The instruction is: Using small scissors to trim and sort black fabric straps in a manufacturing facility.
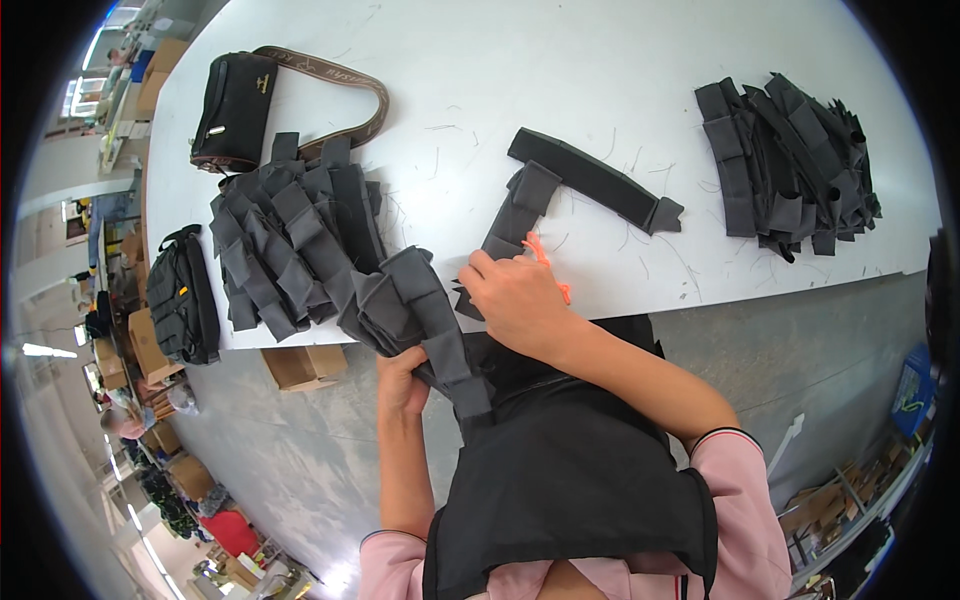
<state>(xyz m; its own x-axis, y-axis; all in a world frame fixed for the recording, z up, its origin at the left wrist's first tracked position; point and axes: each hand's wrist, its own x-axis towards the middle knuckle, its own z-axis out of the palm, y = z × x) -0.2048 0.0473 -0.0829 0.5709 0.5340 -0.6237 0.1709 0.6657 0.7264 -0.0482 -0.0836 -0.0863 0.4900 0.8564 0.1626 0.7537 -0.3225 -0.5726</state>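
Note:
My left hand (403, 378) is closed around a bunch of dark grey fabric strips (430, 300) with stitched loops, held off the table's front edge. One strip hangs toward my black apron (570, 490). My right hand (518, 298) is closed on another dark grey fabric strip (512, 222) lying on the table, its fingertips bent at the strip's near end. A thin bright orange item (540, 250) shows on both sides of this hand; its kind is mostly hidden. Beyond lies a flat black strip (590, 180) with a ragged right end.
On the white table (450, 60), a heap of looped strips (285, 240) lies left and another pile (790, 165) far right. A black shoulder bag (235, 110) stands at the back left, above a black backpack (185, 295). Loose threads are scattered about. An open cardboard box (303, 368) sits below the edge.

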